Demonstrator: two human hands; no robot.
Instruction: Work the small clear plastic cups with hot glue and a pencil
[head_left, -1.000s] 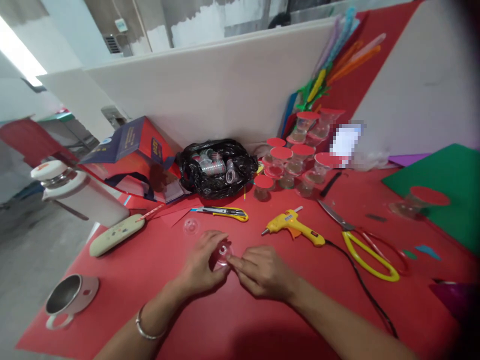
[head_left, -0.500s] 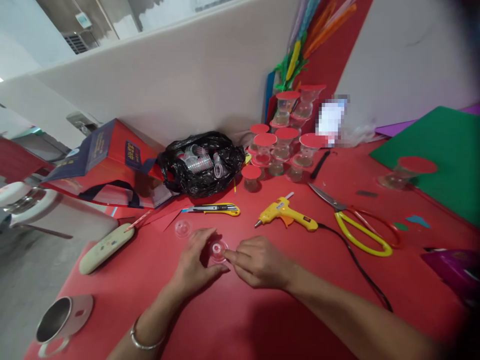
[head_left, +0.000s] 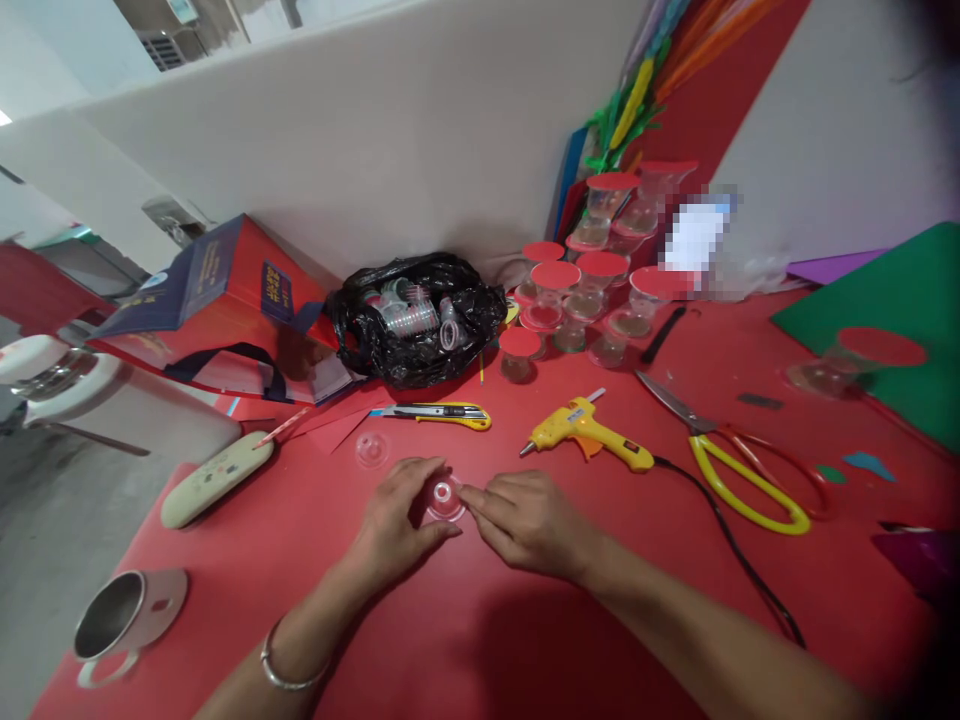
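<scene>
hands (head_left: 465,520) | pinching, it seems, clear cup (head_left: 444,499) | red table (head_left: 525,650)

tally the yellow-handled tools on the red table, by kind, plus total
Yellow hot-glue gun with black cord: 1
Yellow utility knife with black slider: 1
Yellow-handled steel scissors: 1
Total: 3
All three lie untouched beyond the hands; the left hand and right hand both pinch a small clear plastic cup.

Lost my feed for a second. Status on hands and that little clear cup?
Left hand and right hand both pinching small clear cup on red table. Second clear cup lies apart. Glue gun beyond, nothing blocking.
</scene>
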